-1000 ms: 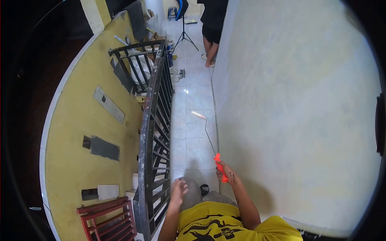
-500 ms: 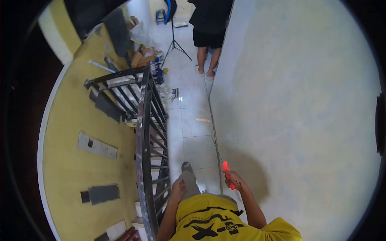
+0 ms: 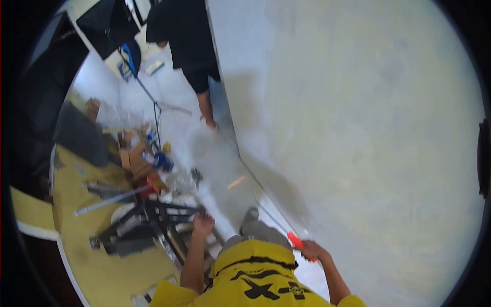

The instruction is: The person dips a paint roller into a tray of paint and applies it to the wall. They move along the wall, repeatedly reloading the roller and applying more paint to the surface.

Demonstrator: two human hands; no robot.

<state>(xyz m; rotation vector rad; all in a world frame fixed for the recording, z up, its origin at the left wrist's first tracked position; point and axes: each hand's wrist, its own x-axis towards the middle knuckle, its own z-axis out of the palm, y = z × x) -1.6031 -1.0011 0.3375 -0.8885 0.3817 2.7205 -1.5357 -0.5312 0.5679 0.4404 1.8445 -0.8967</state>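
Note:
My right hand (image 3: 312,251) is wrapped round the bright orange handle (image 3: 295,239) of a tool, low beside the pale wall. A long thin metal part runs from the handle up and left towards the floor; its exact kind I cannot tell. My left hand (image 3: 203,223) is raised over the end of the black metal railing (image 3: 169,211), fingers curled in, with no object showing in it. On the floor tiles ahead of my foot lies a small pale strip (image 3: 236,183) with an orange end.
The pale wall (image 3: 358,128) fills the right side. Further along it stands a person in black (image 3: 184,36). To the left are a black stand (image 3: 155,110), a cardboard box (image 3: 134,157), a blue container (image 3: 164,162) and a grey pole (image 3: 112,199).
The view has swung, so the railing and clutter appear lower and further left. My left hand has risen from beside my leg to the railing. The person ahead now leans beside the wall.

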